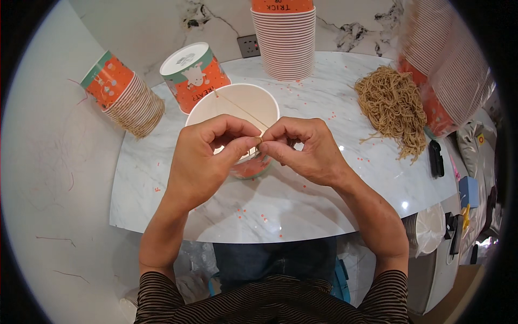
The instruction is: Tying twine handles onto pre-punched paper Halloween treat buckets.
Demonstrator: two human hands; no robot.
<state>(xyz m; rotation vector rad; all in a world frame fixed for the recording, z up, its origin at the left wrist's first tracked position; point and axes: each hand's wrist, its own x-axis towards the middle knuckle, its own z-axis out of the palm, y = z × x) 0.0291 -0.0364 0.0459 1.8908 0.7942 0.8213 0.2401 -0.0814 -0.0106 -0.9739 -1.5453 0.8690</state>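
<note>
A white paper cup with an orange printed outside stands tilted on the marble table just beyond my hands. A thin tan string runs from a hole at its far rim to my fingertips. My left hand and my right hand meet in front of the cup. Both pinch the near end of the string between thumb and forefinger.
An upside-down orange cup lies behind. A stack of cups lies on its side at the left. An upright stack stands at the back, another stack leans at right. A pile of tan strings lies beside it.
</note>
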